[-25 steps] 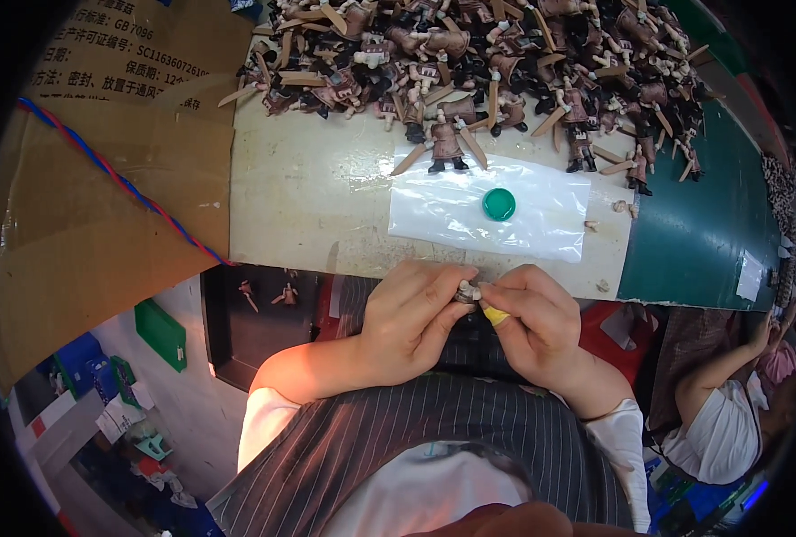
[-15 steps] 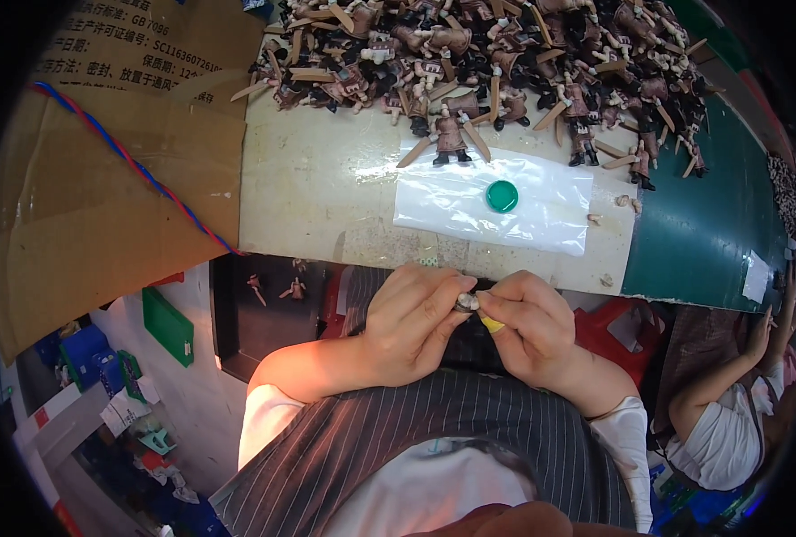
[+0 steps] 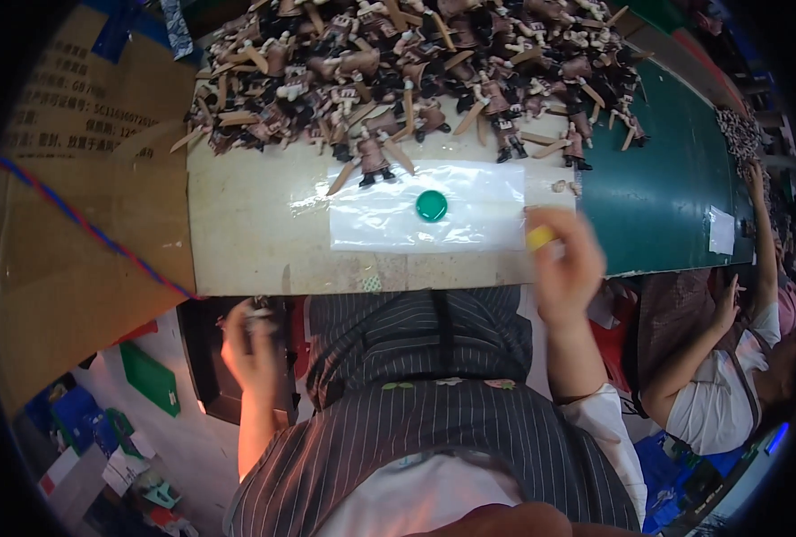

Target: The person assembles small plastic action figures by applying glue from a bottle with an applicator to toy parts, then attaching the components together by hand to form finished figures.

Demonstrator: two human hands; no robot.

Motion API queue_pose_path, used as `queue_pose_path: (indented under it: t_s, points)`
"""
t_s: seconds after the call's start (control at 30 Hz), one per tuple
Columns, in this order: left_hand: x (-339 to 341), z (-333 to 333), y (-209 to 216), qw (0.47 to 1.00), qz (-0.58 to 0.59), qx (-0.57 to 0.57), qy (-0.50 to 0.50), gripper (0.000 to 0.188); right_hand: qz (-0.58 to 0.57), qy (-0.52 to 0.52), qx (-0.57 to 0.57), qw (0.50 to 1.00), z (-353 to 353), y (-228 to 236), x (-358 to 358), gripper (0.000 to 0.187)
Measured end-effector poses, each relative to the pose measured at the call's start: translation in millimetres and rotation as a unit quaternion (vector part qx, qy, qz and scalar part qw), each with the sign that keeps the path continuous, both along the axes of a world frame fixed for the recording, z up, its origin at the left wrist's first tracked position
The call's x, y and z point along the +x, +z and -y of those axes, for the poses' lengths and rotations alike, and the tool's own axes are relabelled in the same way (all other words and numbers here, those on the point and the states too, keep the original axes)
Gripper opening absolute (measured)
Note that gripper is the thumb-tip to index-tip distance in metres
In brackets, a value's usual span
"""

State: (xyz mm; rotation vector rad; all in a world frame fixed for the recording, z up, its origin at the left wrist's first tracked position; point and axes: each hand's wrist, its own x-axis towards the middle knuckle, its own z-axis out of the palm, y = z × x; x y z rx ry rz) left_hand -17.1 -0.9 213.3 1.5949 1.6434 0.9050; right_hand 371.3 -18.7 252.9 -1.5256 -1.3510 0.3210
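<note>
My left hand (image 3: 251,351) is over the dark tray (image 3: 210,380) below the table's front edge. It is blurred. A small dark-and-pale thing (image 3: 259,311) shows at its fingertips, its kind unclear; I cannot tell if the fingers grip it. At the right part of the tabletop my right hand (image 3: 570,267) is smeared by motion, a yellow band (image 3: 539,237) round one finger. Its fingertips are at the right end of a clear plastic sheet (image 3: 362,228), close to small pale pieces (image 3: 562,186). Whether they hold anything cannot be made out.
A green round cap (image 3: 431,206) lies on the sheet. Behind it is a heap of small brown figures (image 3: 362,67) with tan blade-like parts. A cardboard box (image 3: 93,215) with a red-and-blue twisted cord flanks the left. Another person (image 3: 720,385) sits at the right.
My hands were together at the table edge around a small piece. Now they are apart: the left has dropped to the tray, the right has reached right over the table. The view has shifted.
</note>
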Motion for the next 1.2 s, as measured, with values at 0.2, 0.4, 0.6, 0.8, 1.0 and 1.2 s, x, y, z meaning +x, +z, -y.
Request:
queue_pose_path:
  t_s: [0.2,0.4,0.6,0.8,1.0,1.2]
  points:
    - [-177,16,-121,0.951,-0.289,-0.103,0.037,0.028,0.094,-0.131,-0.099,0.982,-2,-12,76,0.018]
    - [5,-39,15,0.958,-0.2,0.198,0.06,0.011,0.21,-0.142,-0.097,0.962,-2,-20,76,0.021]
    - [167,-102,72,0.94,-0.113,0.247,-0.207,0.018,0.047,-0.151,-0.105,0.982,2,-10,63,0.015]
    - [197,-139,57,0.898,-0.347,0.158,-0.217,0.031,-0.148,0.002,-0.107,0.983,5,11,5,0.014]
    - [177,-141,48,0.929,-0.244,0.149,-0.234,0.028,-0.107,0.088,-0.105,0.985,-20,1,-19,0.015]
    - [143,-120,55,0.975,0.042,0.103,-0.191,0.026,0.024,0.101,-0.133,0.986,-36,4,-28,0.018]
